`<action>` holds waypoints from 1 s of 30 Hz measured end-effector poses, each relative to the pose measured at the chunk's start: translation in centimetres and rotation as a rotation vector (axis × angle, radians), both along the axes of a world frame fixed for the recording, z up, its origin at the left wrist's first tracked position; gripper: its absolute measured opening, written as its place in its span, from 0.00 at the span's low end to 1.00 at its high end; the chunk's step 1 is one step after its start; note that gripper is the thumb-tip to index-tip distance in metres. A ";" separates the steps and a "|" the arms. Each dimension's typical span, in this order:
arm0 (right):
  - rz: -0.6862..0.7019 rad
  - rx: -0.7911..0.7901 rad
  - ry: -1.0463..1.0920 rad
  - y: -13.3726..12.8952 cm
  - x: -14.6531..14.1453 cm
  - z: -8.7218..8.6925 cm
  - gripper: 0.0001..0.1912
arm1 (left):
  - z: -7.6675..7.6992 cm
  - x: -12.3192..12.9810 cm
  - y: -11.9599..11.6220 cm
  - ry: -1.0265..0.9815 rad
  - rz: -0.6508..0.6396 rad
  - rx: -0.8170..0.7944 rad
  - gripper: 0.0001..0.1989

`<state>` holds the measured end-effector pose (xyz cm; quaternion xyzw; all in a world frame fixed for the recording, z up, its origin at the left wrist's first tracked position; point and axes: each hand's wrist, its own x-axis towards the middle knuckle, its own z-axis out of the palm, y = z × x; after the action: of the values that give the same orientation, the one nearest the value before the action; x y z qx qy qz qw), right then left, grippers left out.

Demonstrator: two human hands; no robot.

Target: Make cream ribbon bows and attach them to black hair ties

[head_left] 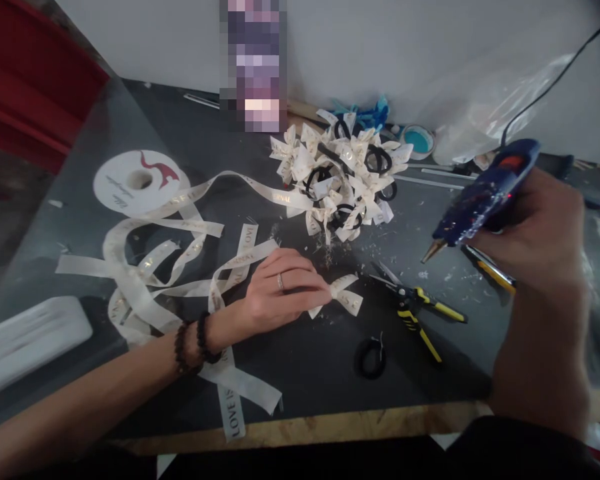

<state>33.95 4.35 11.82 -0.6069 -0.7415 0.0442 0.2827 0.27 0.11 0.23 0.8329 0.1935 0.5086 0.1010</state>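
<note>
My left hand (287, 287) pinches a small cream ribbon bow (347, 295) with gold print, low over the dark tabletop. My right hand (545, 220) is wrapped round a blue glue gun (487, 193), its metal nozzle pointing down and left, well apart from the bow. Between the hands lie scissors (415, 307) with yellow and black handles, blades parted. A black hair tie (371, 358) rests near the front edge, just below the bow. Loose printed ribbon (145, 297) curls across the table left of and beneath my left forearm.
Behind my hands is a heap of ribbon bows with black hair ties (340, 177). A white ribbon spool (137, 181) stands at left, above a white box-like object (35, 340). A teal tape roll (418, 141) sits by the wall. The gun's black cord (545, 87) runs up right.
</note>
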 end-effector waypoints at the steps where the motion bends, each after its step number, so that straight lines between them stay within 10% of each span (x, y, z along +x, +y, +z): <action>1: -0.011 0.017 -0.009 -0.2 -0.9 -0.1 0.18 | 0.0 0.0 0.0 0.000 0.022 0.015 0.07; 11: 0.039 0.099 -0.338 -2.3 -5.4 -1.2 0.20 | -0.3 0.0 -0.4 -0.002 0.091 0.039 0.10; 30: 0.117 0.100 -0.299 -2.7 -6.5 -1.8 0.19 | 0.6 -0.4 -0.4 0.028 0.122 0.045 0.09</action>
<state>27.46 1.66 9.98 -0.5476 -0.8107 -0.0672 0.1958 -0.15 -0.27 0.81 0.8285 0.2339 0.5064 0.0482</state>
